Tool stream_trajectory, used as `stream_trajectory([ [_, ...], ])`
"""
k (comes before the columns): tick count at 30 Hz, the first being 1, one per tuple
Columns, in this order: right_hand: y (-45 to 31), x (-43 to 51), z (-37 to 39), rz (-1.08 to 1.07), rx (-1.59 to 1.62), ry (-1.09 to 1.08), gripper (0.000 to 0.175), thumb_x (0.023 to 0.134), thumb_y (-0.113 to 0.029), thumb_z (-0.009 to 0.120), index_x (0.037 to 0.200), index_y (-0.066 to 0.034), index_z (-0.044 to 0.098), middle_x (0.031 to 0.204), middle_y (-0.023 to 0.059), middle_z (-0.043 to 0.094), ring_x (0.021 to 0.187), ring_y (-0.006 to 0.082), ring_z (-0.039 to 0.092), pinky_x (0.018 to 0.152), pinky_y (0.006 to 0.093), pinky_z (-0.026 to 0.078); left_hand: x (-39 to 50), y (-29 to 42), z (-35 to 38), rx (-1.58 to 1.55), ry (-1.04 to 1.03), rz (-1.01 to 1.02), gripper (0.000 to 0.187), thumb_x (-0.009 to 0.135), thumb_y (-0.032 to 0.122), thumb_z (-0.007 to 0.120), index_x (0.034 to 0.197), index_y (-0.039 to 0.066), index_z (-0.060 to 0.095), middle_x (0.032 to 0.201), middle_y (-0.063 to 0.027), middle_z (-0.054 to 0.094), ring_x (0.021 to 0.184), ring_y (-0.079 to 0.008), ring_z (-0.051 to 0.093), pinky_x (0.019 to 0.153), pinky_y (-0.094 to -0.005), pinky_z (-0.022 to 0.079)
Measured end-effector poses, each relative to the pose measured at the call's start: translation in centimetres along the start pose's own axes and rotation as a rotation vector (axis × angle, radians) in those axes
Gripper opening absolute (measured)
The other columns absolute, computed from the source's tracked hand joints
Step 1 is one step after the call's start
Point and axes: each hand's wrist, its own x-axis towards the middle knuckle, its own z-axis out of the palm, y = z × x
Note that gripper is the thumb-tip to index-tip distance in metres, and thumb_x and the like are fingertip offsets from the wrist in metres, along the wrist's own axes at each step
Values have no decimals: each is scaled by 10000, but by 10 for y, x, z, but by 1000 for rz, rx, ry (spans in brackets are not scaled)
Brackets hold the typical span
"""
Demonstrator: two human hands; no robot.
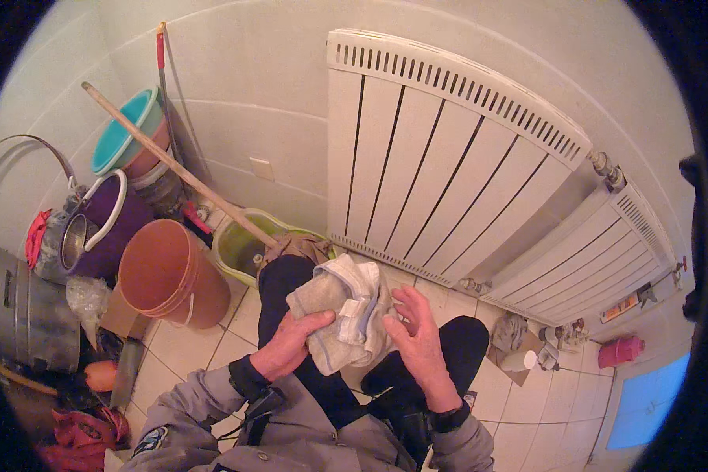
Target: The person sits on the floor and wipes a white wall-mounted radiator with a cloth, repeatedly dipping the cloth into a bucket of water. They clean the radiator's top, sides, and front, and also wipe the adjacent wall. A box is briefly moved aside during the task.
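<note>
A bunched light cloth with blue stripes (345, 318), perhaps a towel, is held above my knees. My left hand (289, 345) grips its left side, with the thumb on top of a fold. At the right edge of the cloth is my right hand (416, 339), its fingers spread and curved; whether the fingertips touch the cloth cannot be told. A small white tag shows among the folds. Behind the cloth, a green basin (227, 236) stands by the wall with a wooden-handled mop (183, 171) leaning from it.
White radiators (430, 159) line the wall ahead. An orange bucket (153, 265), a purple bucket (103, 206) and a turquoise basin (124, 133) stand at left. A metal drum (41, 318) is further left. At right, a white cup (518, 360) lies near a pink container (620, 351).
</note>
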Motion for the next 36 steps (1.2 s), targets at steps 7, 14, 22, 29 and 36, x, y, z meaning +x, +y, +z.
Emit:
stream_trajectory([
  [7,-8,-3,15,-103,-215,-137,837,857,-297,792,1501,27,365,1446,237,519,1335,321,526,1114,391,410,0,-2,11,116,-44,40,510,965,151,693,1427,31,513,1331,-49,623,1208,-183,597,1039,-357,482],
  [14,-7,5,-2,-33,-117,35,367,979,-189,642,1295,-13,578,1192,115,667,1099,170,622,967,314,491,-9,2,12,351,-100,-3,530,965,178,710,1427,5,517,1315,-49,637,1172,-152,606,1019,-321,479],
  [22,-2,9,-14,-107,-147,40,190,985,-176,636,1065,-4,651,938,29,666,893,121,605,808,275,488,-8,-5,6,849,-286,21,471,930,180,713,1338,-22,593,1335,-137,628,1195,-219,605,1044,-360,466],
  [29,11,-2,-28,50,235,176,165,972,-122,586,1100,-24,621,1032,30,666,965,161,628,883,308,503,-2,11,1,857,-327,309,585,928,289,666,1420,-5,546,1457,-173,549,1396,-329,488,1161,-388,375],
  [36,-9,-19,-25,-454,-486,-142,417,934,-200,644,1321,-51,598,1268,160,664,1140,329,644,994,401,499,-5,30,20,1218,-501,427,583,876,115,545,1456,53,533,1526,-215,475,1357,-407,526,1082,-402,463],
])
